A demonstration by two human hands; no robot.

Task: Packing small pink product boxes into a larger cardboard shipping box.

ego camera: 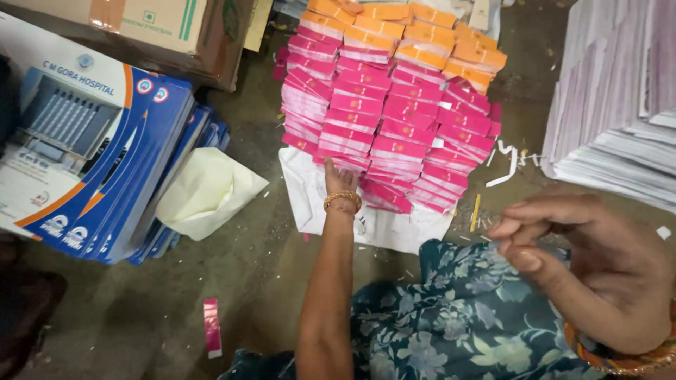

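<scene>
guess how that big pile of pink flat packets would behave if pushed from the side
The pile of pink flat packets would probably shear and slide apart, since the stacks lean and overlap loosely. Each packet looks thin and light, so likely bendy. The left hand reaching into the front edge could topple the nearest stack.

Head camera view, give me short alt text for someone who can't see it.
A person's left hand reaches into stacked pink card packets on a concrete floor, while the right hand hangs empty nearby. Orange packets lie behind, blue folders to the left.
</scene>
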